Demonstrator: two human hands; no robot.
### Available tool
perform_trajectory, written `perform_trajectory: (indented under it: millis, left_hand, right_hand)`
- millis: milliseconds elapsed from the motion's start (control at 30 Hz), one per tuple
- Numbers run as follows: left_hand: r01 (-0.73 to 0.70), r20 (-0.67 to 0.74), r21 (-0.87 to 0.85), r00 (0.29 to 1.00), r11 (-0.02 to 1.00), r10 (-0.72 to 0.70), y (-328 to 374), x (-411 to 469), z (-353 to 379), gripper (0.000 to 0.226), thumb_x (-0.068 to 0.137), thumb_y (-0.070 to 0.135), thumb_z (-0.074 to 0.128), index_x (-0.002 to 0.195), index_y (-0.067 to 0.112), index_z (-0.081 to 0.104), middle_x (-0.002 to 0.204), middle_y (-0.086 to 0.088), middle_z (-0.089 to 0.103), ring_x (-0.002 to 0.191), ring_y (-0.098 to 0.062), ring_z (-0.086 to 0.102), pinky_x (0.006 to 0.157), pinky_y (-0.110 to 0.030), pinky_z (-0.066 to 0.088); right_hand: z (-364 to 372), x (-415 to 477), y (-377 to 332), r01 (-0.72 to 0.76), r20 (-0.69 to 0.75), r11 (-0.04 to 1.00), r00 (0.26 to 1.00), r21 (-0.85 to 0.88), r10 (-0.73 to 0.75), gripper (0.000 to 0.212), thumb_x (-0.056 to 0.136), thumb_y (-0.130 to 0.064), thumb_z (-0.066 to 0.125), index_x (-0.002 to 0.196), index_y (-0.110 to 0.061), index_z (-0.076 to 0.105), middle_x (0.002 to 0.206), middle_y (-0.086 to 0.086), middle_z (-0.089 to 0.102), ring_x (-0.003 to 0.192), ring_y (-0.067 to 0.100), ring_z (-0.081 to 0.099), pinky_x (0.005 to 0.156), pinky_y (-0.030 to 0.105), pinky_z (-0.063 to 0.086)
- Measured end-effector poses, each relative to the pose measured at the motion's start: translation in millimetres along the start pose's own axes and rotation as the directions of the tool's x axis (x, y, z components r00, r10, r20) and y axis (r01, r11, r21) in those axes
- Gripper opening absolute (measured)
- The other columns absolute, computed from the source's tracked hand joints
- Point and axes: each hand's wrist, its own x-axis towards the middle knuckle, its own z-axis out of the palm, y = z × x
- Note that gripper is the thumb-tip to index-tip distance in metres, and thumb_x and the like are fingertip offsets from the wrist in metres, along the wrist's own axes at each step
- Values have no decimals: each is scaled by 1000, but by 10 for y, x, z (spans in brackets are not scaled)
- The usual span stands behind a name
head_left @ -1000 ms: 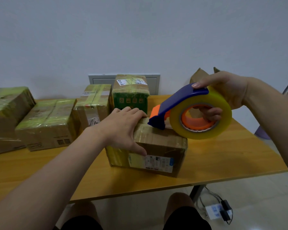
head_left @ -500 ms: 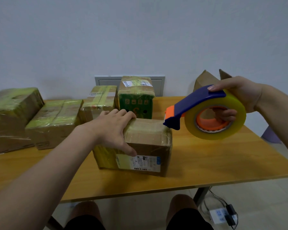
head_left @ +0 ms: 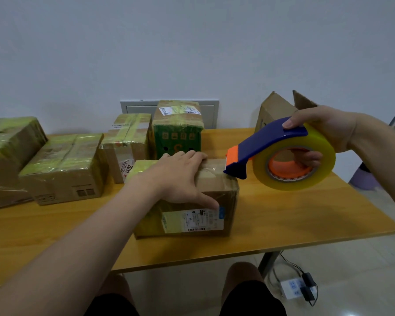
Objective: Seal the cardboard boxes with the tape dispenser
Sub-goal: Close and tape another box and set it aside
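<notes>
A brown cardboard box (head_left: pixel 217 192) with a white label on its front stands in the middle of the wooden table (head_left: pixel 306 215). My left hand (head_left: pixel 178 176) lies flat on the box's top, thumb down over the front face. My right hand (head_left: pixel 322 133) grips the blue and orange tape dispenser (head_left: pixel 281 156), fingers through the core of its big clear tape roll. The dispenser's blue nose touches the box's top right edge, where clear tape shows on the lid.
Several taped boxes line the back left of the table: a large one (head_left: pixel 7 151), a flat one (head_left: pixel 64 169), a small one (head_left: pixel 128 142) and a green one (head_left: pixel 178 131). An open box (head_left: pixel 274 110) stands behind my right hand. A power strip (head_left: pixel 294 287) lies on the floor.
The dispenser has moved right along the box top to its right edge, then dipped so its nose meets that edge. My left hand has stayed on the box.
</notes>
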Motion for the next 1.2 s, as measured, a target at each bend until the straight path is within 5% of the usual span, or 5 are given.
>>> perform_trajectory:
  millis: [467, 800, 933, 1067, 1200]
  left_hand:
    - [-59, 15, 20, 998, 998, 59, -50, -34, 5, 120, 63, 100, 54, 159, 43, 10, 139, 10, 43, 114, -12, 39, 102, -38, 37]
    - [72, 142, 107, 986, 992, -87, 241, 118, -104, 138, 47, 103, 57, 156, 28, 18, 153, -3, 40, 139, -29, 39, 120, -59, 27]
    - [-49, 21, 19, 999, 999, 49, 502, 245, -16, 127, 54, 99, 62, 153, 26, 29, 146, 3, 47, 130, -22, 46, 113, -49, 36]
    - [-95, 21, -45, 995, 994, 96, 415, 249, 16, 131, 56, 97, 59, 160, 38, 5, 151, 4, 43, 129, -21, 43, 109, -45, 36]
    - [-99, 17, -48, 995, 994, 100, 403, 248, 35, 127, 58, 97, 58, 159, 44, 1, 145, 4, 43, 126, -20, 40, 107, -45, 35]
  right_hand:
    - [-86, -115, 278, -55, 23, 997, 998, 46, 54, 52, 72, -53, 77, 92, -4, 75, 56, 16, 58, 48, 25, 56, 57, 37, 54]
    - [15, -15, 331, -88, -92, 996, 992, 20, 89, 82, 65, -60, 88, 119, -1, 69, 74, 18, 63, 45, 23, 55, 50, 34, 54]
    - [24, -49, 272, -127, -108, 992, 986, -7, 125, 75, 59, -58, 92, 108, -5, 74, 72, 19, 64, 46, 24, 58, 50, 34, 54]
    - [-32, -98, 352, -145, -112, 989, 982, 41, 149, 90, 55, -55, 94, 118, 2, 66, 75, 21, 65, 49, 26, 60, 54, 37, 56]
    - [-91, -143, 458, -134, -79, 988, 987, 82, 140, 78, 58, -55, 93, 111, -1, 72, 74, 20, 68, 52, 28, 62, 57, 38, 57]
